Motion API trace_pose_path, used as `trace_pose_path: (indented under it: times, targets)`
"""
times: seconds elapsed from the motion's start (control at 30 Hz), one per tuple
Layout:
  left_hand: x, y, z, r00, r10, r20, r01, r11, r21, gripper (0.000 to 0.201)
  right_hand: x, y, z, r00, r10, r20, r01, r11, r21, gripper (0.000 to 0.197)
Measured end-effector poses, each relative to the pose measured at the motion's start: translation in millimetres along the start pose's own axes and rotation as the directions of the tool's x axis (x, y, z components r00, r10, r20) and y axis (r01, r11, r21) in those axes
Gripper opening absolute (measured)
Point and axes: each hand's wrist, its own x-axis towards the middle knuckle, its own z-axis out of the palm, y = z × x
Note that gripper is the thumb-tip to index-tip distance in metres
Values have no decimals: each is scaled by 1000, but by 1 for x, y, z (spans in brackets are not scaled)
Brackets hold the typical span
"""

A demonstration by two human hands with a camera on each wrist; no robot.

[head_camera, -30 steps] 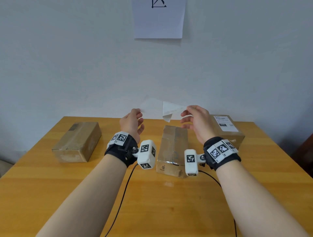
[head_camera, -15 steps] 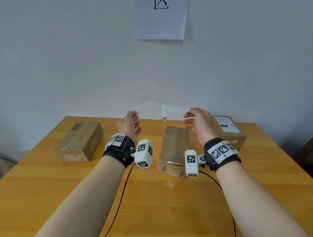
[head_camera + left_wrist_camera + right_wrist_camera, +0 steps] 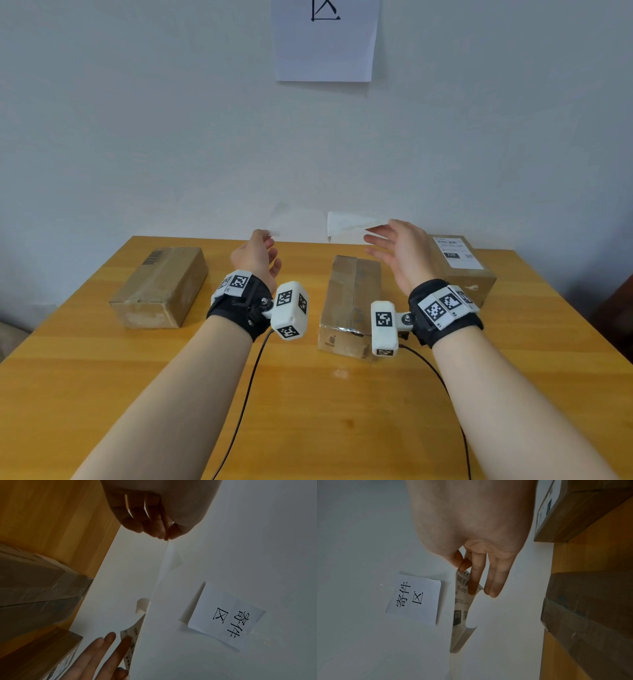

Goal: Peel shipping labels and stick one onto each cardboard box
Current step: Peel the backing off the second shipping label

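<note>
Peeling: left hand (image 3: 257,255) pinches the translucent backing (image 3: 169,558), right hand (image 3: 471,534) pinches the label (image 3: 462,609) corner — thin, floppy, adhesive likely self-sticks, so grip edges only.

A wooden table (image 3: 102,394) stands against a pale wall (image 3: 137,120) bearing a paper sign (image 3: 325,51).

Wall notice (image 3: 323,41) cropped at top edge; label (image 3: 462,601) print too small to read; right box (image 3: 462,270) partly hidden behind right hand (image 3: 399,253).
</note>
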Motion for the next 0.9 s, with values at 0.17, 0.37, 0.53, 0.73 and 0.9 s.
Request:
trace_pose_path:
  times: [0.17,0.37,0.53,0.73,0.9]
  targets:
    - [-1,-1,-2,1000,5,-19,-5,1000,-8,7,0,1,-2,997,47,54,-54,990,133,27]
    - [-3,-1,-2,999,-1,-32,0,1000,-19,7,-1,-1,-1,985,128,112,-160,920,359,24]
    - [-3,0,-5,999,-1,-52,-1,1000,-28,10,4,-2,-6,985,157,66,-170,877,449,25]
    - [5,0,-15,995,-10,-100,5,999,-50,15,6,-1,-15,987,153,41,-154,872,464,32]
    - [12,2,-25,990,-30,-137,18,996,-85,24,6,2,-16,984,172,47,-175,887,427,29]
